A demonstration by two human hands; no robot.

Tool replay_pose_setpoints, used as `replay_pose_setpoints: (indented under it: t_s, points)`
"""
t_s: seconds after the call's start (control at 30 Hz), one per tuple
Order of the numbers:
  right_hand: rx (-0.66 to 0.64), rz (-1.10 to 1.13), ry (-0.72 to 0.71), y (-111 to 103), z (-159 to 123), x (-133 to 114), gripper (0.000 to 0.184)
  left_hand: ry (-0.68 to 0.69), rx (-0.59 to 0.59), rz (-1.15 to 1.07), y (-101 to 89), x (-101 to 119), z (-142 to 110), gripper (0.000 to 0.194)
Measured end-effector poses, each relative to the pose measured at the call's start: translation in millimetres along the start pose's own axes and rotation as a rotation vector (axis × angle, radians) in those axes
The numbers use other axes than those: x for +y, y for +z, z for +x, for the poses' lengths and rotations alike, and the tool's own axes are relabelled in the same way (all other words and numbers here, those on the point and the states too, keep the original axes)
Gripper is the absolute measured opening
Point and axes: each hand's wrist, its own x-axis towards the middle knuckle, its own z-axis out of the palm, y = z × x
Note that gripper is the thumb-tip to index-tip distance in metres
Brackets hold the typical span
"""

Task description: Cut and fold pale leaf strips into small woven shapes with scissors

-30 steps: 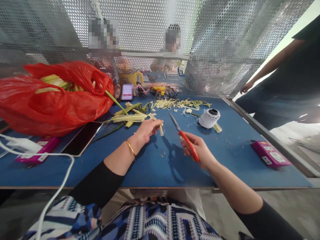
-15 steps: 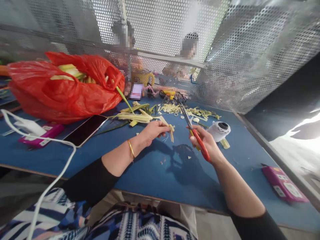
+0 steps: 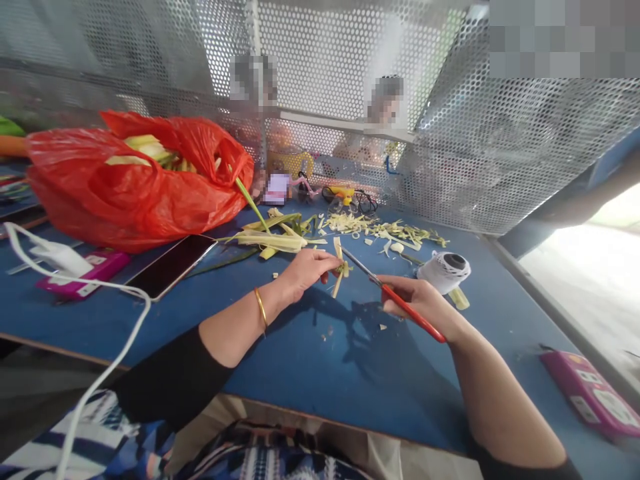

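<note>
Between the thumb and fingers of my left hand (image 3: 313, 270) is a small knotted piece of pale plant strip (image 3: 339, 283), its ends sticking up and down. My right hand (image 3: 425, 303) is wrapped around the red handles of a pair of scissors (image 3: 410, 312). The blades point up and left, their tips close to the strip; I cannot tell whether they touch it. Just beyond my right hand stands a spool of white thread (image 3: 444, 272). Past my left hand lie long pale-green leaf strips (image 3: 270, 239), with chopped trimmings (image 3: 380, 227) to their right.
A red plastic bag (image 3: 135, 193) full of plant stalks fills the back left. Near it are a dark phone (image 3: 173, 267) and a magenta box (image 3: 83, 275) with a white cable. Another magenta box (image 3: 590, 393) lies at right. A perforated metal screen (image 3: 335, 67) bounds the table, people behind it.
The scissors have swung down and left, bringing their tips near the strip. My left hand still holds the strip, now turned more upright. A person's arm has appeared at the far right.
</note>
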Motion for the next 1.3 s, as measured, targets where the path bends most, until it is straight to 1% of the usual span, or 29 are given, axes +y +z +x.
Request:
replay_pose_setpoints:
  t_s: [0.23,0.37,0.5,0.63,0.83,0.93,1.1,1.3]
  points:
    - [-0.048,0.071,-0.018,2.5,0.7,0.1,0.06,0.02,-0.026,-0.009,1.0,-2.9,1.4,0.019]
    - [-0.055,0.077,0.013,2.2,0.1,0.1,0.062,0.026,-0.032,0.001,1.1,-3.7,1.6,0.018]
    - [-0.059,0.059,0.01,1.4,0.6,2.2,0.065,0.022,-0.045,0.01,1.0,-5.5,2.2,0.017]
    - [-0.08,0.071,-0.007,1.8,2.1,3.9,0.061,0.021,-0.049,0.022,0.4,-5.6,2.0,0.018]
    - [-0.092,0.074,-0.042,1.3,2.1,2.9,0.058,0.064,-0.064,0.029,-0.4,-5.2,1.3,0.021]
    - [-0.061,0.057,-0.039,2.1,2.2,3.8,0.058,0.057,-0.062,0.018,-0.3,-6.0,2.1,0.018]
    - [0.056,0.037,-0.056,6.0,3.2,6.9,0.06,0.048,-0.056,-0.018,0.0,-7.0,3.3,0.015]
    - [0.081,-0.001,-0.057,7.1,4.3,9.0,0.064,0.048,-0.064,0.009,-0.9,-7.6,3.1,0.017]
